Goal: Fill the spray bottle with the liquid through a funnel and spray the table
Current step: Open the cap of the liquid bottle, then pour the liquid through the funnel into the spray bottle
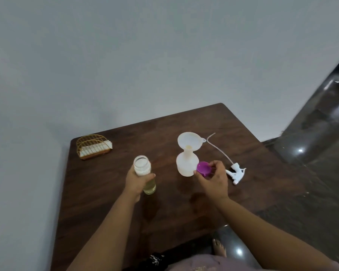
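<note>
No readable text, labels, brand names, numbers or signs appear anywhere — the clear liquid bottle (144,174) has a pale band around it, but nothing legible shows there.

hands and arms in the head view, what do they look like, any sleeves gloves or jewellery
Both arms are bare along all that shows, from the bottom edge up to the wrists; no sleeve reaches into view. The left hand and the right hand are ungloved. No watch, bracelet or ring is visible, though the picture is too soft to rule out small ones.
</note>
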`<action>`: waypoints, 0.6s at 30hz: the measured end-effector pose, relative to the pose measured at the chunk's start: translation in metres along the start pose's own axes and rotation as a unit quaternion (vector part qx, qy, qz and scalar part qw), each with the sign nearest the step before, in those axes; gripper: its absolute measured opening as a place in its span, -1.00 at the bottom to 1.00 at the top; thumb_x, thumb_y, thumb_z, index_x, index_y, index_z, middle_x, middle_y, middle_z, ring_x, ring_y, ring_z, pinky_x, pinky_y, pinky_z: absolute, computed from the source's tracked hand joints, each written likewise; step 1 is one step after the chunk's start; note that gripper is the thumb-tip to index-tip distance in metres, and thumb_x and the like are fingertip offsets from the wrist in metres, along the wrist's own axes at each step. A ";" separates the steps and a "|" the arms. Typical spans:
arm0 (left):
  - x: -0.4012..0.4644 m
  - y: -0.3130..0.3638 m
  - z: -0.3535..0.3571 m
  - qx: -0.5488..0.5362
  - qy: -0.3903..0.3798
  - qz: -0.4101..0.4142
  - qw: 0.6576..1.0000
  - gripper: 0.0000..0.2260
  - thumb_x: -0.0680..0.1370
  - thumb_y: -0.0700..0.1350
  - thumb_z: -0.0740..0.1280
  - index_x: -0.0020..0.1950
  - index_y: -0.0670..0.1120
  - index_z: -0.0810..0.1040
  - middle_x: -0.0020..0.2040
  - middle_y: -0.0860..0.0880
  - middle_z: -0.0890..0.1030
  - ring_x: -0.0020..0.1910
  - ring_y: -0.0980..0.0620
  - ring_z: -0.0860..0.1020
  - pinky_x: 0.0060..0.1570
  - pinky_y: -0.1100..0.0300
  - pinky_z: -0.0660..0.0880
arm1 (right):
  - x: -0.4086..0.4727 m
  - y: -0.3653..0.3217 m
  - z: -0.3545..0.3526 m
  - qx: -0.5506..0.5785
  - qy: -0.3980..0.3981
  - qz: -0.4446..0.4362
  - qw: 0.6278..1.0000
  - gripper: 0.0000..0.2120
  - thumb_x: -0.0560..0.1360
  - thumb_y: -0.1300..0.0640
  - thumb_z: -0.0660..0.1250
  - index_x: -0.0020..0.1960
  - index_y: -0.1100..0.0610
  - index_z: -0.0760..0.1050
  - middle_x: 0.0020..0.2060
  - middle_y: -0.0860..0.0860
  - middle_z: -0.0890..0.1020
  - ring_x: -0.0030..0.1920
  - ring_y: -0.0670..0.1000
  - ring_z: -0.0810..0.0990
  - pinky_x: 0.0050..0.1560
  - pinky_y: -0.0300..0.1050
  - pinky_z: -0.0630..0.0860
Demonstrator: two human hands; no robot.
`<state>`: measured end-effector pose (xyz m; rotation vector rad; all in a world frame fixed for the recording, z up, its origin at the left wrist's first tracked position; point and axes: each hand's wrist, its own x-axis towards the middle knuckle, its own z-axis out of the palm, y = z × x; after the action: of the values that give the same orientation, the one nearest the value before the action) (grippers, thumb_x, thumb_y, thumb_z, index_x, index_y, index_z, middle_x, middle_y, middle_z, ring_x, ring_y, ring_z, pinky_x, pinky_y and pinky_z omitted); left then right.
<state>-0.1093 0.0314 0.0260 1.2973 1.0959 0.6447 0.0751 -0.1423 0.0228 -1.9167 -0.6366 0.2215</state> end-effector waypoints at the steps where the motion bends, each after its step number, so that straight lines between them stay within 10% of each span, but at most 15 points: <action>1: -0.001 -0.002 0.001 -0.005 0.008 0.002 1.000 -0.51 0.33 -0.43 0.51 0.22 -0.18 0.55 0.05 -0.07 0.64 0.01 -0.01 0.59 0.04 0.07 0.53 | 0.002 0.016 -0.007 -0.035 0.012 0.005 0.999 -0.48 0.30 0.08 0.57 0.14 0.10 0.38 0.04 0.03 0.49 0.02 0.02 0.51 -0.03 -0.14 0.50; 8: -0.001 -0.005 0.004 -0.009 0.036 0.006 0.999 -0.51 0.32 -0.39 0.54 0.21 -0.19 0.55 0.06 -0.09 0.65 0.00 -0.01 0.59 0.05 0.04 0.54 | 0.004 0.088 -0.034 -0.241 -0.032 0.051 0.969 -0.48 0.43 -0.03 0.45 0.29 0.16 0.41 0.17 0.13 0.51 0.13 0.18 0.42 0.11 0.08 0.42; 18: 0.001 -0.007 0.004 0.008 0.041 0.008 0.999 -0.54 0.33 -0.37 0.54 0.19 -0.15 0.57 0.07 -0.09 0.66 0.05 -0.05 0.61 0.00 0.09 0.53 | 0.013 0.086 -0.033 -0.243 -0.072 0.062 0.965 -0.39 0.31 0.11 0.55 0.28 0.14 0.40 0.18 0.16 0.44 0.17 0.20 0.39 0.14 0.08 0.43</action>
<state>-0.1070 0.0293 0.0183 1.3044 1.1593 0.7079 0.1285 -0.1880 -0.0387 -2.4336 -0.7155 0.3071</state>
